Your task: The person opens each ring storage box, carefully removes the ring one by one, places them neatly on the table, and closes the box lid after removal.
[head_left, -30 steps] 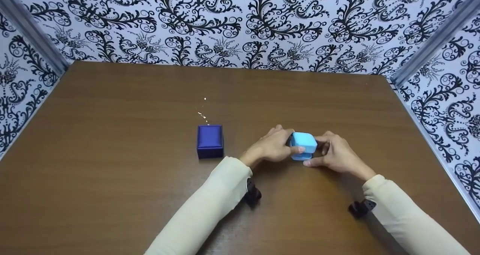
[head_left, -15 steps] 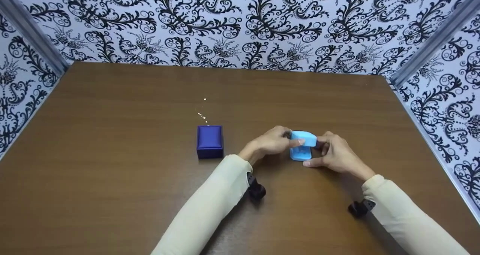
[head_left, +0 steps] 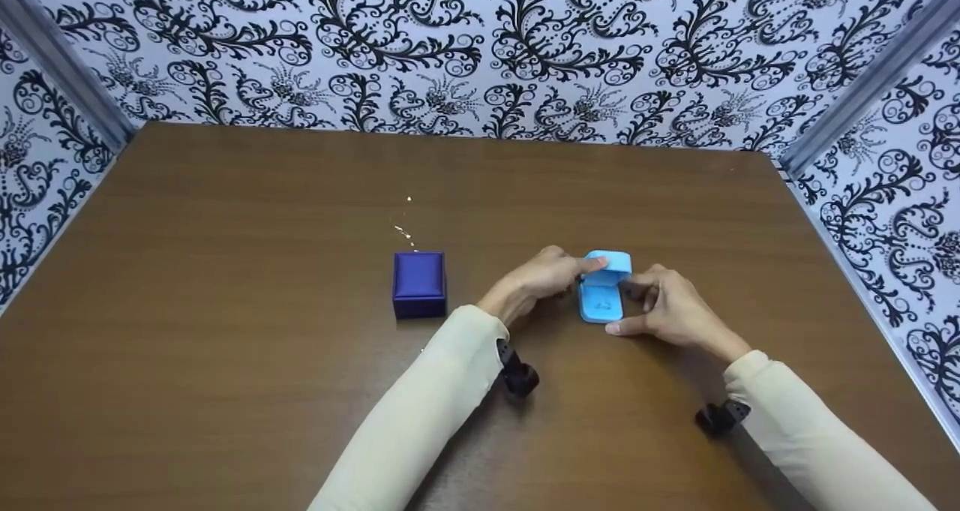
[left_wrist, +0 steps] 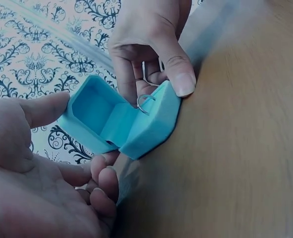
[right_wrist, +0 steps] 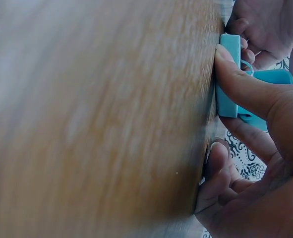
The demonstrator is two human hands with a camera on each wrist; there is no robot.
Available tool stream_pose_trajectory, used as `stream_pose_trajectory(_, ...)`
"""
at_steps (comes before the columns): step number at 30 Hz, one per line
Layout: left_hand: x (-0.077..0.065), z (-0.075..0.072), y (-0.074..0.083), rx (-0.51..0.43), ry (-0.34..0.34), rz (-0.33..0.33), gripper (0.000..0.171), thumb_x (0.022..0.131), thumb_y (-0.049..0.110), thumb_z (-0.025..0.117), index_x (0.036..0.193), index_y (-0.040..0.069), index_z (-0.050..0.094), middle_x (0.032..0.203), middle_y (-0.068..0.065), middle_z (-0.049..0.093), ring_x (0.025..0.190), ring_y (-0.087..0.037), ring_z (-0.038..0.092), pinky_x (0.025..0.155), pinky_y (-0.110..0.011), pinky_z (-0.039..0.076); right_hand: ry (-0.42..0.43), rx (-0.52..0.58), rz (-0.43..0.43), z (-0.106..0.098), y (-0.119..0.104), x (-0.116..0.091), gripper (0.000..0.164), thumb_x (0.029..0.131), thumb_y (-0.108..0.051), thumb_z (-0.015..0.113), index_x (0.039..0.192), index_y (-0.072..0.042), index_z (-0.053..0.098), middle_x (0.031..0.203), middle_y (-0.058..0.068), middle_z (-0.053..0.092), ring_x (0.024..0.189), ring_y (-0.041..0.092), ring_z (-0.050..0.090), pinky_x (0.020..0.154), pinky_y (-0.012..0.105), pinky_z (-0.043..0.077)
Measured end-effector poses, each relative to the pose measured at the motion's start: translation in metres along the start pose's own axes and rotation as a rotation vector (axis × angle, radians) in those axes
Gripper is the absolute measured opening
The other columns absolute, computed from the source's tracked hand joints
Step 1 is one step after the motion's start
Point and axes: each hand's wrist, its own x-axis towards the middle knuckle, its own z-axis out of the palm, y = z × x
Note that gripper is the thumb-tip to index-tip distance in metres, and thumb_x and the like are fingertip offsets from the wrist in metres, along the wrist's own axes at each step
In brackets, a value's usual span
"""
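A light blue ring box (head_left: 601,306) stands on the table with its lid (head_left: 611,262) raised. My left hand (head_left: 546,275) holds the lid, its thumb at the lid's front edge and the other fingers behind the box. In the left wrist view, a silvery ring (left_wrist: 140,106) stands upright in the base of the box. My right hand (head_left: 671,310) grips the base from the right side, thumb at the front. The right wrist view shows that thumb (right_wrist: 245,89) pressed along the light blue base (right_wrist: 229,104).
A dark blue box (head_left: 420,277) with its lid down sits on the brown table (head_left: 225,286), left of my left hand. Small pale flecks (head_left: 405,232) lie behind it. Patterned walls (head_left: 480,53) border the table at the back and sides.
The ring box's lid has swung up and back with my left hand, baring the inside. My right hand has stayed in place on the base. The dark blue box has not moved.
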Motion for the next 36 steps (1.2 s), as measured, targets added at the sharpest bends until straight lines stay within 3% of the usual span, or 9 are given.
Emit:
stream_pose_trajectory(8,-0.001,0.002,-0.002,-0.018,0.049,0.015,0.060,0.096,0.046,0.067,0.051,0.019,0.039,0.051,0.007,0.033,0.048,-0.009,0.028,0.050,-0.027,0.022,-0.003,-0.010,-0.003,0.001,0.000,0.000,0.049,0.069,-0.025,0.096,0.106,-0.001,0.075,0.090,0.009,0.058,0.073,0.021,0.052,0.065,0.029,0.044)
stream_pose_trajectory(11,-0.004,0.000,-0.004,-0.016,0.047,0.036,0.058,0.096,0.046,0.067,0.053,0.015,0.044,0.051,0.006,0.032,0.047,-0.009,0.027,0.048,-0.027,0.022,-0.002,-0.005,0.000,0.002,0.001,0.000,0.051,0.069,-0.024,0.096,0.108,0.000,0.074,0.090,0.009,0.058,0.074,0.021,0.052,0.066,0.030,0.044)
stream_pose_trajectory(13,-0.008,-0.002,-0.004,-0.018,0.055,0.050,0.049,0.096,0.046,0.068,0.063,0.011,0.059,0.055,0.004,0.035,0.050,-0.010,0.030,0.051,-0.027,0.024,-0.001,-0.002,-0.001,0.002,0.001,0.000,0.050,0.068,-0.023,0.096,0.107,0.001,0.074,0.090,0.010,0.059,0.074,0.021,0.052,0.066,0.030,0.044)
stream_pose_trajectory(15,-0.013,-0.004,-0.004,-0.011,0.078,0.068,0.040,0.095,0.046,0.070,0.085,0.007,0.072,0.067,0.005,0.048,0.059,-0.010,0.041,0.056,-0.026,0.033,0.002,-0.003,-0.001,0.002,0.001,0.000,0.049,0.068,-0.022,0.096,0.106,0.001,0.074,0.090,0.009,0.059,0.074,0.021,0.052,0.066,0.030,0.044)
stream_pose_trajectory(18,-0.020,-0.005,-0.005,0.013,0.118,0.108,0.047,0.094,0.041,0.072,0.121,0.002,0.069,0.091,-0.001,0.063,0.078,-0.012,0.053,0.070,-0.028,0.045,0.004,-0.006,-0.001,0.002,0.002,0.000,0.047,0.069,-0.023,0.096,0.104,0.000,0.074,0.090,0.009,0.059,0.074,0.021,0.052,0.066,0.030,0.044)
stream_pose_trajectory(20,-0.024,-0.006,-0.007,0.049,0.143,0.142,0.053,0.094,0.037,0.073,0.129,-0.002,0.063,0.100,-0.004,0.066,0.083,-0.012,0.057,0.074,-0.028,0.048,0.008,-0.007,0.004,0.002,0.002,0.000,0.048,0.068,-0.024,0.096,0.103,0.001,0.074,0.089,0.009,0.059,0.074,0.021,0.052,0.066,0.030,0.044)
stream_pose_trajectory(24,-0.031,-0.005,-0.012,0.129,0.196,0.229,0.046,0.094,0.026,0.074,0.127,-0.004,0.062,0.083,-0.004,0.059,0.071,-0.012,0.053,0.068,-0.027,0.045,0.010,-0.005,0.014,0.003,0.002,0.000,0.049,0.068,-0.025,0.096,0.103,0.001,0.073,0.090,0.009,0.059,0.075,0.021,0.052,0.066,0.031,0.044)
stream_pose_trajectory(29,-0.037,-0.002,-0.019,0.227,0.282,0.327,0.035,0.091,0.021,0.077,0.117,-0.001,0.069,0.087,-0.001,0.058,0.079,-0.012,0.052,0.074,-0.028,0.046,0.014,-0.005,0.013,0.003,0.002,0.000,0.051,0.068,-0.024,0.096,0.106,0.002,0.073,0.089,0.009,0.059,0.075,0.021,0.052,0.067,0.031,0.044)
stream_pose_trajectory(36,-0.041,0.009,-0.023,0.301,0.305,0.399,0.019,0.087,0.016,0.080,0.102,0.005,0.075,0.081,0.002,0.057,0.079,-0.011,0.051,0.072,-0.027,0.044,0.007,-0.010,0.012,0.002,0.001,0.000,0.049,0.070,-0.023,0.095,0.104,0.003,0.072,0.090,0.009,0.059,0.076,0.021,0.052,0.067,0.030,0.044)
